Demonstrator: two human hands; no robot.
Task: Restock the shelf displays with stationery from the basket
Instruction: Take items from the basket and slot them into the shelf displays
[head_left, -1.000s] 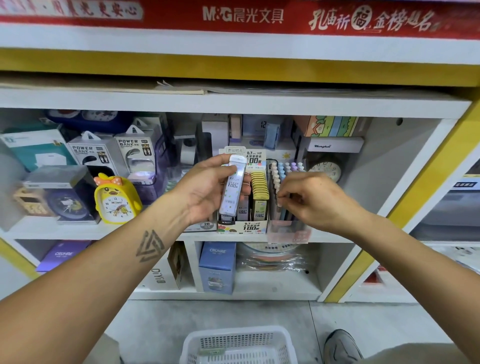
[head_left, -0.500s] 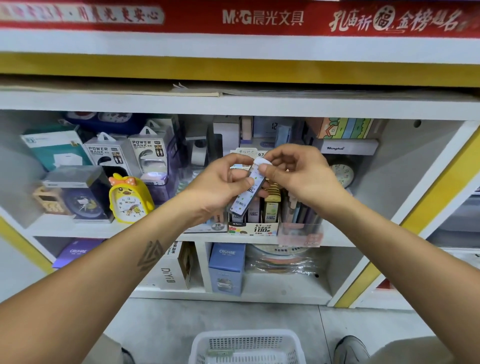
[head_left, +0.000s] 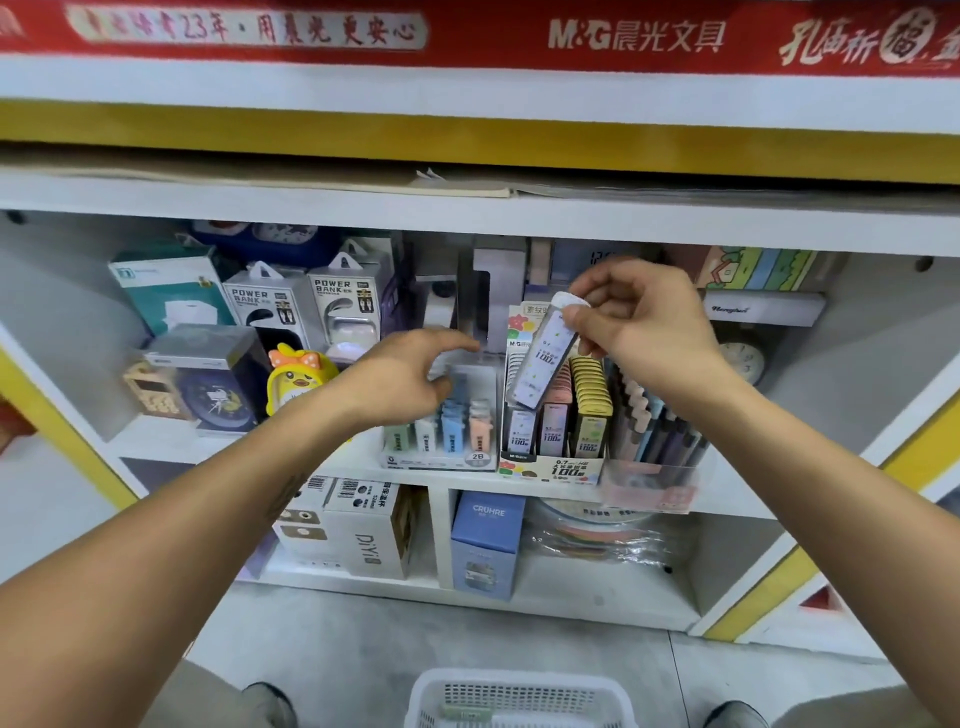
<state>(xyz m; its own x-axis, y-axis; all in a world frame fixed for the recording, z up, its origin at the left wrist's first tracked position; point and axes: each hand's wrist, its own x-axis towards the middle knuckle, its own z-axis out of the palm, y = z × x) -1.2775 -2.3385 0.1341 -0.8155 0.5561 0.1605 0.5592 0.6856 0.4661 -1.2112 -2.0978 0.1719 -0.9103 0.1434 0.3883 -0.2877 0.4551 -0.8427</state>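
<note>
My right hand (head_left: 644, 317) pinches the top end of a slim pale lead refill case (head_left: 543, 358) printed "100", tilted above the M&G lead display box (head_left: 553, 465) on the middle shelf. That box holds rows of lilac, pink and yellow cases. My left hand (head_left: 410, 379) hovers empty with fingers apart to the left, in front of a clear display of pastel 2B refills (head_left: 441, 436). The white mesh basket (head_left: 519, 696) stands on the floor at the bottom of the view.
A clear tub of pastel pens (head_left: 654, 436) stands right of the lead box. A yellow chick alarm clock (head_left: 296, 379) and power bank boxes (head_left: 306, 306) fill the left. The lower shelf holds a blue CRUHRE box (head_left: 485, 540) and a DIY box (head_left: 363, 535).
The lead case passed from my left hand to my right. My left hand let go and drew back to the left; my right hand now holds the case by its top.
</note>
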